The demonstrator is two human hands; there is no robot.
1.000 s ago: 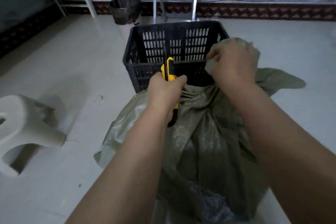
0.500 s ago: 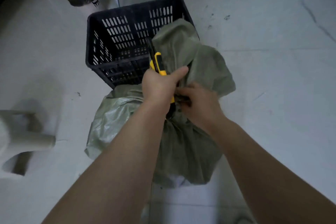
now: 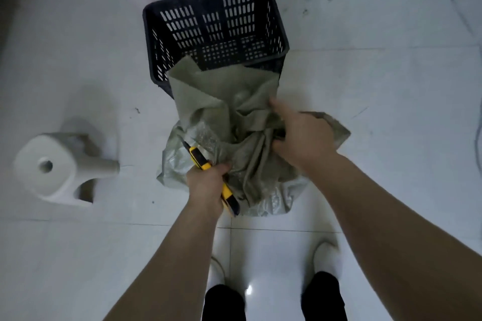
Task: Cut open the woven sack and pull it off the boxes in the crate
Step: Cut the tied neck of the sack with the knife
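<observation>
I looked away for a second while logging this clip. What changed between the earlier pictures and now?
The left hand drew the knife away from the sack's gathered neck, toward the left. The right hand dropped from the raised top to grip the bunched neck. The crate and stool stayed put.

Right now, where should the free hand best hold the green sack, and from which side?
Probably the bunched neck of the sack, from the right, where the right hand already pinches it. The folds gather there into a firm handful, away from the knife in the left hand.
</observation>
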